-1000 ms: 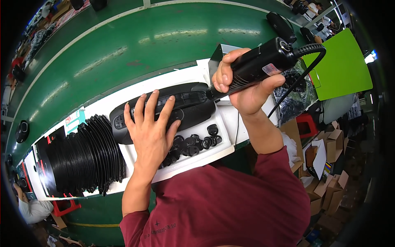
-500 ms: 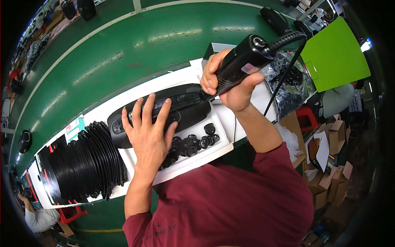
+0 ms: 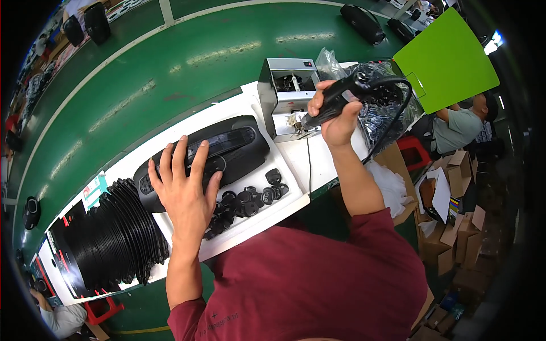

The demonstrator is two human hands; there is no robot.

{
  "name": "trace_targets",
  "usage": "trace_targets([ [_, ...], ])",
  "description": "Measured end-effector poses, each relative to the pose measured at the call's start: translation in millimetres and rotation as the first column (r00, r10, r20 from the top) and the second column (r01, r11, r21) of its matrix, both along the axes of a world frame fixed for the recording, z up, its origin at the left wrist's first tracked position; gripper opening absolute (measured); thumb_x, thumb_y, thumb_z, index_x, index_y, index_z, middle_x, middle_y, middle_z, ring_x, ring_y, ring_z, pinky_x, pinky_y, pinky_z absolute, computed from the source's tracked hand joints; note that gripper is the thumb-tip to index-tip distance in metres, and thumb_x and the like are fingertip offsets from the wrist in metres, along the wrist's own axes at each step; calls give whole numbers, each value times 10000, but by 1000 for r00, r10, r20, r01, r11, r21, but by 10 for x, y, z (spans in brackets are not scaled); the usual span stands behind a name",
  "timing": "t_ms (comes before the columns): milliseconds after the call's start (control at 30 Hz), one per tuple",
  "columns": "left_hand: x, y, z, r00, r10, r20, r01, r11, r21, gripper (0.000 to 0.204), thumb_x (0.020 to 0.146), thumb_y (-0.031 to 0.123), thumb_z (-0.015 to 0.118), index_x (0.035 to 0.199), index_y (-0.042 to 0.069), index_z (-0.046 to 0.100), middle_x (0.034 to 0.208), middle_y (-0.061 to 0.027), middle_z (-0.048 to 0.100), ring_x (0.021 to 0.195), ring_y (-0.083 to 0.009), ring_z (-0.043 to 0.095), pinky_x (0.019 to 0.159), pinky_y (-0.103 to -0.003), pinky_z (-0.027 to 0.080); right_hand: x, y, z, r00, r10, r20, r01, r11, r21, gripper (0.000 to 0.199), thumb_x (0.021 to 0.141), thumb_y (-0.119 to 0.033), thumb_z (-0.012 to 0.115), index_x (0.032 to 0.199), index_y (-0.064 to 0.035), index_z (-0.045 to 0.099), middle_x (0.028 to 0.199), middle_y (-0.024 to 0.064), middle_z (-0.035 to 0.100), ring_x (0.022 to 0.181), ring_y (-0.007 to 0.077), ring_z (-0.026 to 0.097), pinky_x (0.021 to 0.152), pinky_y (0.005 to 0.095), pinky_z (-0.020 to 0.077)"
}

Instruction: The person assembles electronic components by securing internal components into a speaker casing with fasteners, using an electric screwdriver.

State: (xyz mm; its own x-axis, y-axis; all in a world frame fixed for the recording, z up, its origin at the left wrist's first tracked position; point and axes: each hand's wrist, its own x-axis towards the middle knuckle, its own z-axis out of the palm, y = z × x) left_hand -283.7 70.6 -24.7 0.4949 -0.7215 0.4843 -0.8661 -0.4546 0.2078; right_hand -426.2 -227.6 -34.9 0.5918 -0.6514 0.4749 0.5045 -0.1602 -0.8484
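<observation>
My left hand (image 3: 185, 196) lies with its fingers spread on a long black speaker body (image 3: 244, 149), which rests tilted across a white foam tray (image 3: 284, 206). Small round black plastic pieces (image 3: 248, 202) sit in the tray beside that wrist. In my right hand (image 3: 340, 126) is a black corded electric screwdriver (image 3: 342, 94), fingers wrapped round its grip. Its tip points down and left, at the front of a grey metal screw feeder (image 3: 277, 102); I cannot tell whether it touches.
Left of the tray stands a stack of black ribbed parts (image 3: 122, 233). Behind the screwdriver lie black items in clear plastic (image 3: 387, 108). A green board (image 3: 449, 62) stands at the right, near a seated co-worker (image 3: 460, 131). Open cartons (image 3: 455, 176) and a red stool (image 3: 414, 152) are below.
My right hand has carried the screwdriver away from the speaker's right end to the screw feeder. My left hand stays on the speaker. The whole view has shifted slightly.
</observation>
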Motion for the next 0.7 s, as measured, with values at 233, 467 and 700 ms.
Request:
trace_targets([
  [233, 14, -9, -11, 1000, -2, -18, 1, 1000, -31, 606, 819, 303, 817, 1393, 221, 642, 1507, -97, 515, 1385, -354, 458, 1173, -636, 249, 45, -119, -49, 981, 191, 4, -191, 980, 55, 854, 907, -763, 583, 1123, 62, 623, 792, 79, 612, 666, 146, 580, 615, 288, 490],
  [467, 47, 70, -25, 1000, -1, -6, 1, 998, -56, 620, 805, 285, 812, 1394, 216, 632, 1487, -100, 530, 1371, -348, 475, 1183, -607, 260, 62, 334, 579, 941, 324, 101, -338, 922, 191, 984, 751, -953, 514, 1146, -61, 641, 749, 12, 544, 600, 144, 503, 570, 306, 403],
  [700, 70, 123, -69, 995, -56, -80, 40, 981, -187, 575, 800, 302, 821, 1343, 222, 651, 1432, -97, 556, 1357, -337, 480, 1163, -636, 269, 754, 1069, 1328, 681, 677, 279, -646, 734, -207, 1019, 766, -949, 507, 1269, -71, 625, 808, 26, 553, 588, 142, 523, 555, 317, 473],
])
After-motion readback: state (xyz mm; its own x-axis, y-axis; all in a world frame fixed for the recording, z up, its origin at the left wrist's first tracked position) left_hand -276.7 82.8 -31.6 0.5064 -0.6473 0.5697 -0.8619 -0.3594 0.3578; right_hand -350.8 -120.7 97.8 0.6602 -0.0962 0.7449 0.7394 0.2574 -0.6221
